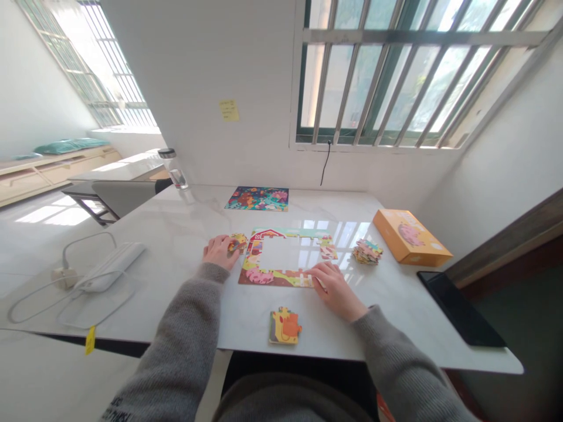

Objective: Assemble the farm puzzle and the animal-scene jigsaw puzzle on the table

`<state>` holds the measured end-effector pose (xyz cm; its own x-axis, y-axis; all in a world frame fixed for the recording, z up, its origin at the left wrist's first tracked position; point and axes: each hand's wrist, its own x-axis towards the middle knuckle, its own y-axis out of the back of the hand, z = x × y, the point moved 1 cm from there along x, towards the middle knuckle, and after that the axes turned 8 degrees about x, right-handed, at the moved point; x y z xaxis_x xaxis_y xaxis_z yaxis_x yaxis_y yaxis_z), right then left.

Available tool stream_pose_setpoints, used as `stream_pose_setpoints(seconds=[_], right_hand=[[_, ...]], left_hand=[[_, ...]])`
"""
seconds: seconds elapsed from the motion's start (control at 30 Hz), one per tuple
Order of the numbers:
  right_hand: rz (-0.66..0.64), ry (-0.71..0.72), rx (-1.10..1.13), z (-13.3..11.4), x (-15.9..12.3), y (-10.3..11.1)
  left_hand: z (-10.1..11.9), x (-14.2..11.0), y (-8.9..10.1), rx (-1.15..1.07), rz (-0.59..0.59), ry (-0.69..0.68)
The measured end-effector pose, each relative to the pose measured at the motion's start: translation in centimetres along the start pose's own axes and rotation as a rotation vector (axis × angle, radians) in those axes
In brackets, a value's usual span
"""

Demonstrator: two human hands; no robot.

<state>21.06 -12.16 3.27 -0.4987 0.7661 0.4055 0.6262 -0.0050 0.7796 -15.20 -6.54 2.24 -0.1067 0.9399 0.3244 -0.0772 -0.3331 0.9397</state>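
Head view. Left hand [219,252]: fingers curled narrow over a multicoloured jigsaw piece [237,242], apparently holding it, though they hide part of it. The piece sits just beyond the fingertips' curl, beside the upper left corner of a partly built farm-scene jigsaw frame [259,275], so the hand can work at that corner.

Right hand [336,290]: fingers spread wide and flat, holding nothing separate. Fingertips [317,275] rest on the frame's lower right edge, seemingly steadying the joined pieces against sliding on the smooth top.

The frame lies between the two hands, its centre unfilled. Beyond and right of the right fingers, a heap of loose pieces [367,252] stays within easy reach. Farther right of those fingers lies an orange puzzle box [411,237], set aside from the working area. Below and between both hands, a separate cartoon-animal piece [285,326] lies near the edge of the white marble-patterned table [176,228]. Beyond the left fingers, at the far edge, lies a colourful picture sheet [257,198], flat and face up, where it can be seen past the hands. Left of the left hand sits a white power adapter [109,266], away from the pieces.
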Motion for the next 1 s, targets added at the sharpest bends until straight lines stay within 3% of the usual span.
stream_pose_setpoints(seconds=[0.13,0.37,0.53,0.63,0.77,0.87,1.0], right_hand=[[-0.013,-0.027,0.002,-0.2,-0.4,-0.1],[-0.006,-0.036,0.030,-0.3,-0.4,0.0],[0.073,0.027,0.037,0.5,-0.6,0.2],[0.256,0.014,-0.016,2.8,-0.8,1.9],[0.535,-0.119,-0.154,7.3,-1.7,5.5],[0.549,-0.223,-0.249,10.5,-2.8,7.2],[0.516,-0.300,-0.302,13.1,-3.9,7.8]], left_hand=[[-0.3,0.0,0.0,-0.001,-0.055,0.008],[-0.3,0.0,0.2,-0.014,-0.036,-0.001],[-0.5,0.2,0.0,-0.018,-0.041,0.023],[-0.5,0.2,-0.2,-0.017,-0.028,0.022],[-0.4,0.1,-0.3,-0.027,0.066,0.001],[0.1,0.0,-0.4,-0.072,0.187,-0.088],[1.2,-0.1,-0.6,-0.172,0.270,-0.263]])
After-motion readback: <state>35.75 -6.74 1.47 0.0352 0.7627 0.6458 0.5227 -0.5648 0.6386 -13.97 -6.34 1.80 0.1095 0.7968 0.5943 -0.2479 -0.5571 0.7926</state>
